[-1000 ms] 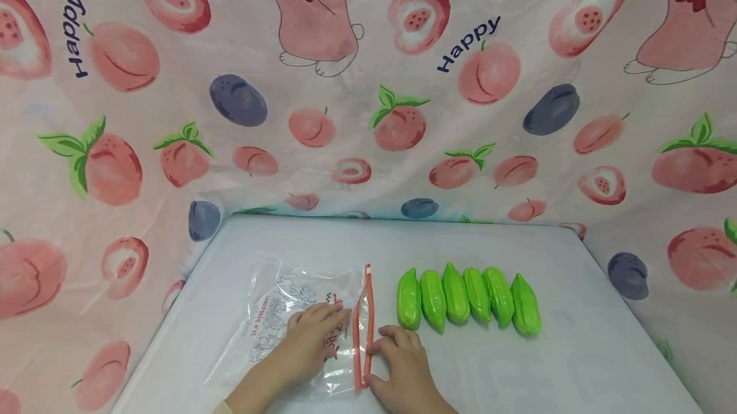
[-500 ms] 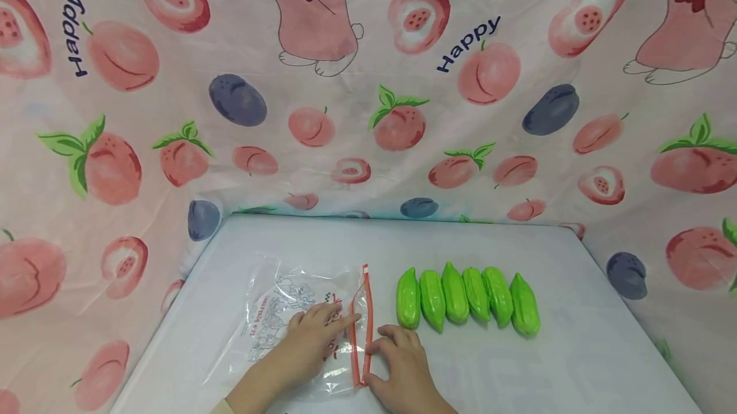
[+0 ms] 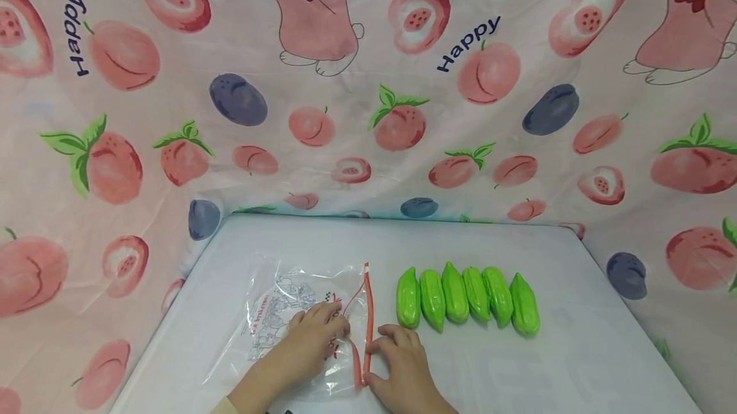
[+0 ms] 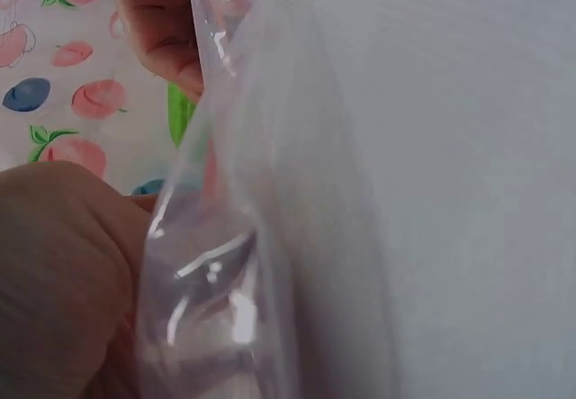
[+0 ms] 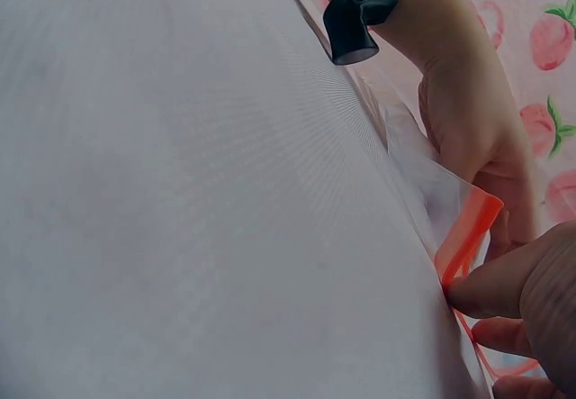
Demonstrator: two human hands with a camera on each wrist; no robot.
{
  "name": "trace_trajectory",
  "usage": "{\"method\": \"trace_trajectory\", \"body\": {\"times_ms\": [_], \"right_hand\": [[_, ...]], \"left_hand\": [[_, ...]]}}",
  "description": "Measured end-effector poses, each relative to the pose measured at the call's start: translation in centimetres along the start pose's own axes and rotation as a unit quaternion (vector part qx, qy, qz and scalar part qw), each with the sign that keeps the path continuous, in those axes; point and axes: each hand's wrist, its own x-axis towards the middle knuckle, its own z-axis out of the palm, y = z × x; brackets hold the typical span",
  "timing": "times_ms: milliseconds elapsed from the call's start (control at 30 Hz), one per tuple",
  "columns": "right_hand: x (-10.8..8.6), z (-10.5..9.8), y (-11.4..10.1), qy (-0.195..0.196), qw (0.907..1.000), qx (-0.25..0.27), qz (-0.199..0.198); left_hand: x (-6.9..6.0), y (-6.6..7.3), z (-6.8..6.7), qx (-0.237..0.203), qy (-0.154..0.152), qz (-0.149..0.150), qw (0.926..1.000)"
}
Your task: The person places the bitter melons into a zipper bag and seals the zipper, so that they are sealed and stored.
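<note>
A clear printed bag [image 3: 270,311] lies flat, its red-edged mouth facing right. Across it lies my left hand [image 3: 316,337], its curled fingers gripping the upper red edge and holding it back, so the mouth gapes. At the lower right, my right hand [image 3: 403,363] holds the outer red edge between thumb and fingers. The right wrist view shows the thumb of my right hand [image 5: 540,291] against the orange-red strip [image 5: 468,228]. In the left wrist view the clear plastic [image 4: 216,282] rises beside my left hand [image 4: 63,273], whose fingertips are hidden.
Several bright green, ridged pods [image 3: 455,295] lie in a row on the white table [image 3: 564,363], right of the bag and beyond my right hand. Fruit-patterned cloth [image 3: 345,107] rises behind the table and at both sides.
The index finger of my left hand has reached right to the mouth and drawn back, bringing the upper red edge left. My right hand and the green pods have stayed put.
</note>
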Motion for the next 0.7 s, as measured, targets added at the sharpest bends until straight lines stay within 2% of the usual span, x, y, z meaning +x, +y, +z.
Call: {"method": "trace_trajectory", "body": {"times_ms": [167, 333, 533, 700], "right_hand": [[-0.1, 0.0, 0.0, 0.007, 0.9999, -0.007, -0.005], [-0.2, -0.2, 0.0, 0.013, 0.9997, -0.011, -0.017], [-0.1, -0.3, -0.1, 0.001, 0.9999, -0.008, -0.010], [-0.1, -0.1, 0.0, -0.005, 0.9999, -0.009, 0.000]], "left_hand": [[0.2, 0.4, -0.1, -0.035, -0.006, -0.026, 0.9990], [0.5, 0.8, 0.3, -0.073, 0.011, -0.055, 0.9958], [0.9, 0.9, 1.1, -0.065, 0.035, -0.073, 0.9946], [1.0, 1.4, 1.3, -0.068, 0.049, -0.091, 0.9923]]}}
